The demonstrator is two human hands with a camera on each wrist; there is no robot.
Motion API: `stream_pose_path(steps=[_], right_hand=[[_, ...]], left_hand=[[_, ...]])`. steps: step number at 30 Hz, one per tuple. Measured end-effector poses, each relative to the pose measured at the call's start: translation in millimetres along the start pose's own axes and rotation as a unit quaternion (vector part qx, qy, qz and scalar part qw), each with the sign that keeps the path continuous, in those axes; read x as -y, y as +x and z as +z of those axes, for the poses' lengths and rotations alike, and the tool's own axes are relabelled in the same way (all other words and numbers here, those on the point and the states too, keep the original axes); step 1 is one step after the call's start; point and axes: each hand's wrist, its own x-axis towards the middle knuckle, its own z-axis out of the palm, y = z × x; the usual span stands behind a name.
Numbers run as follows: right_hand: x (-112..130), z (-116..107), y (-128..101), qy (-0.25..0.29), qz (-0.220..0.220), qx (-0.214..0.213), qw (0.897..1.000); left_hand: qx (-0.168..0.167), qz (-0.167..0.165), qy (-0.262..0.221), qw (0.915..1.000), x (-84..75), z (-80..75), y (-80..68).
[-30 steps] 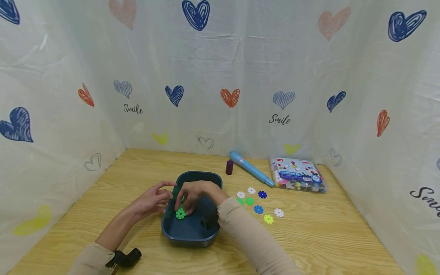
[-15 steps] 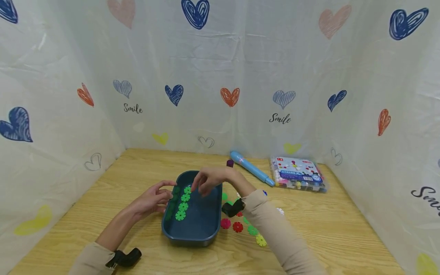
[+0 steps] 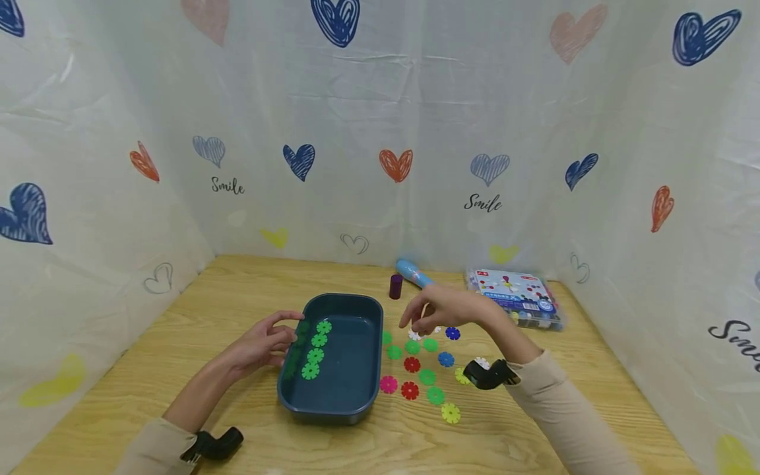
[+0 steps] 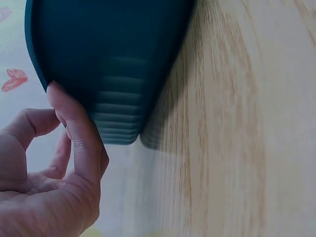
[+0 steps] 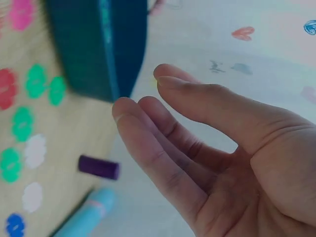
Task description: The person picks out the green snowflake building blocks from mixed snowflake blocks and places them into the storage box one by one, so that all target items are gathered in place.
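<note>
Behind your right hand (image 3: 445, 310) the blue pen (image 3: 412, 271) half hidden, fingers loose, holding nothing, over scattered flower discs (image 3: 412, 364), your left hand (image 3: 261, 343) relaxed, fingertips touching the teal tray (image 3: 341, 406).

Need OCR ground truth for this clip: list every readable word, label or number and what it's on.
"Smile" on the heart-print backdrop, left of centre.
"Smile" on the backdrop again, right of centre.
"Sm..." on the right wall of the backdrop, cut off by the frame edge.
Label on the clear plastic box: there is print, too small to read.
Blue pen, purple cap, teal tray: no text visible.
</note>
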Motion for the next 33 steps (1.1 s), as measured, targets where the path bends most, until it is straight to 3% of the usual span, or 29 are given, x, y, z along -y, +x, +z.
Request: stream_pose_path(steps=[7,14,27,33], right_hand=[[-33.8,27.4,-32.2,-0.003,-0.012,-0.021,1.000],[-64.1,54.6,-50.0,-0.015,-0.037,-0.055,0.998],[-81.1,93.2,-40.1,-0.078,-0.042,-0.123,0.988],[-75.4,93.9,-33.9,-0.095,-0.026,-0.109,0.989]], left_hand=[[0.007,0.002,-0.002,1.0000,-3.1,0.7,2.3],[0.009,0.002,-0.003,0.9999,-3.9,0.9,1.4],[-0.007,-0.009,0.004,0.9999,-1.9,2.9,-2.3],[-0.001,-0.004,0.001,1.0000,-2.9,3.3,-2.2]])
